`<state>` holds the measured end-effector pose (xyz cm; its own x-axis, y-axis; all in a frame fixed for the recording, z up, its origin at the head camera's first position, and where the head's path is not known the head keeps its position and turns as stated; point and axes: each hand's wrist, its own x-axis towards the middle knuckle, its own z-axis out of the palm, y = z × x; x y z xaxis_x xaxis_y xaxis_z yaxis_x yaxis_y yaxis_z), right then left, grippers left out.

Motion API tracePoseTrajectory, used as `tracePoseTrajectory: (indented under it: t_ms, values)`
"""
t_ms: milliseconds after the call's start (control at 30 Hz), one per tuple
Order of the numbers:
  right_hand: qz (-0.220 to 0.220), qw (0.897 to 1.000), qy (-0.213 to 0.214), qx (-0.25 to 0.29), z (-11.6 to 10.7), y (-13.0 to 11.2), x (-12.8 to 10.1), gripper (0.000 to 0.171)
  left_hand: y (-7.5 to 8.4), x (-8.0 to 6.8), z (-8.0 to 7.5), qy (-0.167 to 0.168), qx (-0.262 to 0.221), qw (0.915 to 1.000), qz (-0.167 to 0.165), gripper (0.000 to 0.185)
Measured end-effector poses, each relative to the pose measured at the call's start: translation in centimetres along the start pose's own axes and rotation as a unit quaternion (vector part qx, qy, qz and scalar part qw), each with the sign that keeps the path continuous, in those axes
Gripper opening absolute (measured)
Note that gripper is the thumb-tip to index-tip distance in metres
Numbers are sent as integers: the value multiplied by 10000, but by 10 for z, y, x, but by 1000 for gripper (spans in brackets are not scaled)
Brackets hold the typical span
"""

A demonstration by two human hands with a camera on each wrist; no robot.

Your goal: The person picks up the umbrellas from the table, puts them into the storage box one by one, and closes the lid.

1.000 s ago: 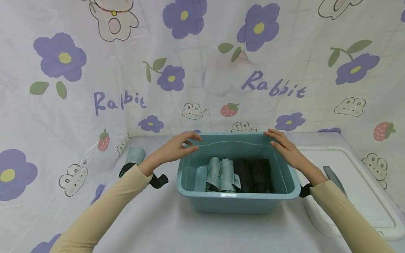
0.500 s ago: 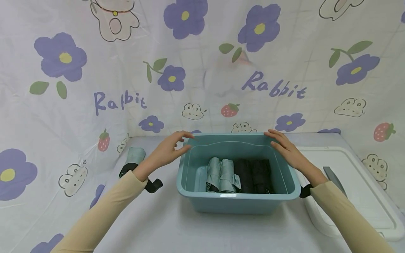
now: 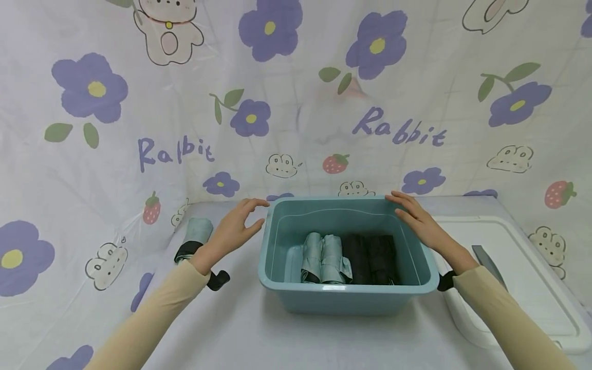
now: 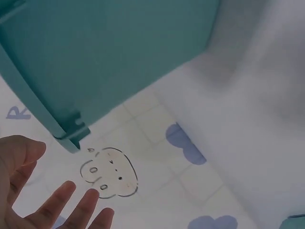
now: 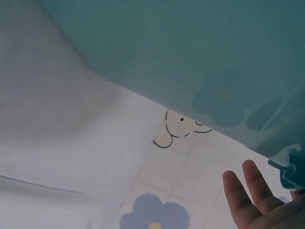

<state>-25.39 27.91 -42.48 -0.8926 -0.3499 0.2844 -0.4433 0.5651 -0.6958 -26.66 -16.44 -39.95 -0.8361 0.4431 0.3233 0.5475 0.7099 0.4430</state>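
A teal plastic bin [image 3: 342, 302] stands on the white-covered table. Inside lie two pale blue-green rolled bundles [image 3: 331, 257] and two black rolled bundles [image 3: 382, 259], side by side. My left hand [image 3: 231, 228] hovers just off the bin's back left corner, fingers spread and holding nothing; the left wrist view shows a gap between the fingers [image 4: 86, 205] and the rim. At the back right corner, my right hand [image 3: 424, 228] rests with loosely extended fingers on the rim. Its thumb is mostly hidden in the right wrist view. Behind my left wrist lies another pale blue-green roll [image 3: 200, 230] with a black end.
A white lid-like panel [image 3: 522, 277] lies on the table at the right, partly under my right forearm, with a dark grey strip [image 3: 487, 264] on it. A printed curtain [image 3: 296, 103] with flowers and rabbits hangs close behind the bin.
My left hand has drawn back to the left, from over the bin's back left rim to outside it. My right hand stays at the right corner. The bin and rolls have not moved.
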Motion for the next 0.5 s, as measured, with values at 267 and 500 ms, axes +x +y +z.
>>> tracePoseTrajectory:
  t_ms: [267, 500]
  values:
    - [-42, 10000, 17, -41, 0, 0, -1, 42, -21, -4, 6, 161, 280, 9995, -34, 35]
    - [-40, 10000, 12, -5, 0, -2, 0, 42, -33, -9, 14, 382, 545, 9978, -24, 31]
